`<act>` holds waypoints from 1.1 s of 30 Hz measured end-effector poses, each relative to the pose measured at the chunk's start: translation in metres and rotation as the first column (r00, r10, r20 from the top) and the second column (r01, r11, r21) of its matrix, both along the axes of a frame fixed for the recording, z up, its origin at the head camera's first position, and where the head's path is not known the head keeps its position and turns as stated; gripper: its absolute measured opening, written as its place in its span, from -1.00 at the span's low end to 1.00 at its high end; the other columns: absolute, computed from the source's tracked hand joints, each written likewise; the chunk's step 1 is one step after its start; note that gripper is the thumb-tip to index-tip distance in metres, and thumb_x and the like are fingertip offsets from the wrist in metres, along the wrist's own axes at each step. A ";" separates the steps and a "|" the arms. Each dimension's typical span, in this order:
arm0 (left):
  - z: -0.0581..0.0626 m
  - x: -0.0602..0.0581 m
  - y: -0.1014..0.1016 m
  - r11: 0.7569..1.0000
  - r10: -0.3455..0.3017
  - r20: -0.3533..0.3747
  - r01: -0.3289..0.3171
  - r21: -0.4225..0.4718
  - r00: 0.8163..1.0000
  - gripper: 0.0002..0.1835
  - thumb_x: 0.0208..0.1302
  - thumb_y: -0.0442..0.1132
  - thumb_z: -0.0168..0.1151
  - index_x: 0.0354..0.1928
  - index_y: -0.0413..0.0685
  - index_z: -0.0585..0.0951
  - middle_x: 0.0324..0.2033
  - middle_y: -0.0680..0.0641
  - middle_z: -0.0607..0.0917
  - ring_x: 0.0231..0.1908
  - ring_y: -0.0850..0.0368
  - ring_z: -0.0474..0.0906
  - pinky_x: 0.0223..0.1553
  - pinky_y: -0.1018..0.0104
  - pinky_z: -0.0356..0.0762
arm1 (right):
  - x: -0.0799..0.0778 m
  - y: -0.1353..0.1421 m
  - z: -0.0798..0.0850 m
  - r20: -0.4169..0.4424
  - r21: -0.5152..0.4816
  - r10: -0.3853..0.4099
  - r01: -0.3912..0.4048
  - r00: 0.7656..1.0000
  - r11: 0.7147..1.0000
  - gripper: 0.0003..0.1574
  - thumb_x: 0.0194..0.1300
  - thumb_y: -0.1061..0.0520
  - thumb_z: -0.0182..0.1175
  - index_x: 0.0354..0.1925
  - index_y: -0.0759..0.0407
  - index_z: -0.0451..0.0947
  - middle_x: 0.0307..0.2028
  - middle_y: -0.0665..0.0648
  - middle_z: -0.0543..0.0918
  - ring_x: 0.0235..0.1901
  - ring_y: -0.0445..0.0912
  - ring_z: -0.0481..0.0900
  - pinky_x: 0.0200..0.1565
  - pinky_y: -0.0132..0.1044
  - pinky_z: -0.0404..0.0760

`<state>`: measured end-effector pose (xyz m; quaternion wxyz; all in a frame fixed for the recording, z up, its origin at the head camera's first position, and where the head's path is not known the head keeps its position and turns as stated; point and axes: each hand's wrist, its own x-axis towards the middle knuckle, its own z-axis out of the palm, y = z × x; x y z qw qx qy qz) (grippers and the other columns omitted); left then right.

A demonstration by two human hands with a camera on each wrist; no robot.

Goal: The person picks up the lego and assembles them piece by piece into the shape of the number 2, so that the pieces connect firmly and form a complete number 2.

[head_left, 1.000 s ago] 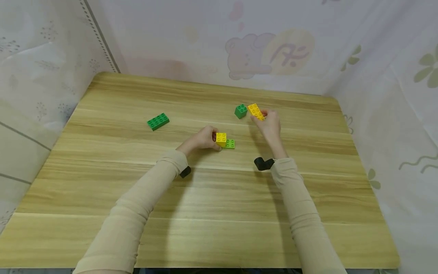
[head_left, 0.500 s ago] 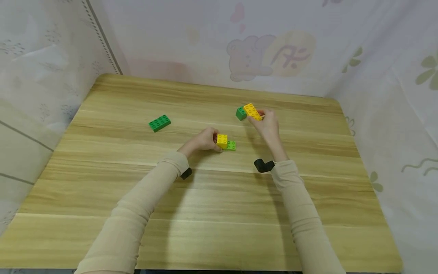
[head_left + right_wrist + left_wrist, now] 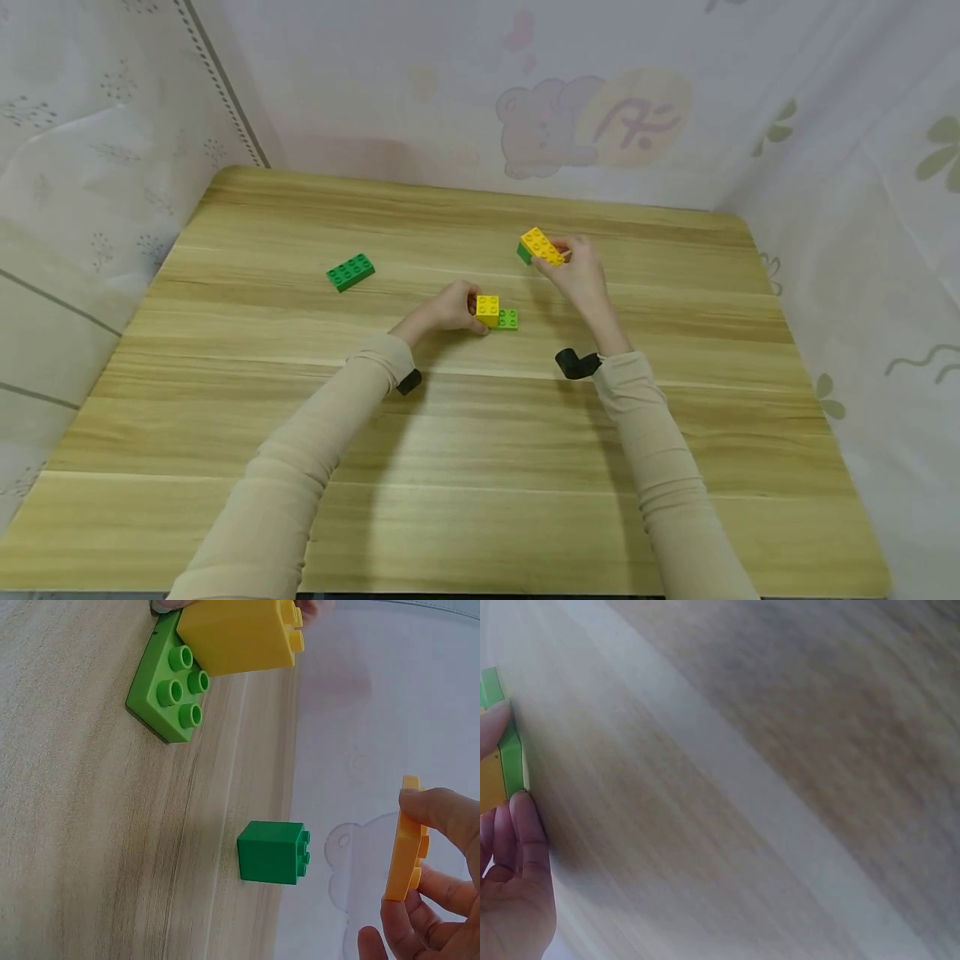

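My left hand (image 3: 452, 307) grips a yellow square toy brick (image 3: 487, 312) and the flat light green brick (image 3: 508, 320) under it, low at mid-table. Four-stud rows aside, bare studs of the green piece (image 3: 161, 694) show to the right of the yellow one. Thumb and fingers of my right hand (image 3: 583, 271) pinch a flat yellow brick (image 3: 540, 247) by its edges, tilted. In the head view it overlaps a dark green square brick (image 3: 523, 255). The right wrist view shows that green brick (image 3: 270, 853) standing on the table, apart from the yellow piece.
A dark green oblong brick (image 3: 350, 272) lies on the wooden table (image 3: 480, 467) to the left. Patterned white cloth (image 3: 420, 100) hangs behind the table and along its sides. Black wrist mounts (image 3: 576, 364) stick out beneath both sleeves.
My right hand has carried the flat yellow brick leftward, so it now covers most of the dark green square brick in the head view. The left hand keeps its hold in place.
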<state>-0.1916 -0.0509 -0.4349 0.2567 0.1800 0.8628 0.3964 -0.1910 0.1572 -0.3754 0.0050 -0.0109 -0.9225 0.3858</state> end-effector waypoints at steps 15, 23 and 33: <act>0.000 0.000 0.000 1.000 0.007 -0.001 -0.007 0.021 1.000 -0.67 -0.11 -0.37 0.41 -0.32 -0.28 0.46 -0.47 -0.02 0.43 -0.40 0.18 0.31 -0.37 0.46 0.31 | 0.004 -0.008 -0.003 0.073 0.063 0.110 -0.114 0.991 0.991 -0.39 0.12 -0.03 0.27 0.08 0.22 0.44 0.08 0.25 0.40 0.00 0.09 0.40 -0.03 -0.11 0.48; -0.001 0.002 -0.001 0.999 0.029 0.005 -0.029 0.036 1.000 -0.66 -0.11 -0.38 0.40 -0.28 -0.29 0.48 -0.44 -0.03 0.46 -0.39 0.17 0.32 -0.35 0.46 0.34 | 0.007 -0.009 -0.008 0.089 0.094 0.203 -0.211 0.975 0.973 -0.41 0.13 -0.02 0.26 0.07 0.25 0.44 0.02 0.24 0.41 -0.03 0.07 0.39 -0.05 -0.11 0.48; -0.003 0.003 -0.003 0.995 0.022 -0.012 -0.021 0.095 1.000 -0.65 -0.10 -0.40 0.40 -0.24 -0.32 0.49 -0.39 -0.08 0.51 -0.35 0.16 0.36 -0.30 0.45 0.38 | 0.011 -0.010 -0.015 0.104 0.054 0.347 -0.353 0.932 0.934 -0.38 0.11 -0.02 0.29 0.10 0.22 0.44 0.09 0.21 0.36 0.04 0.10 0.37 0.05 -0.03 0.44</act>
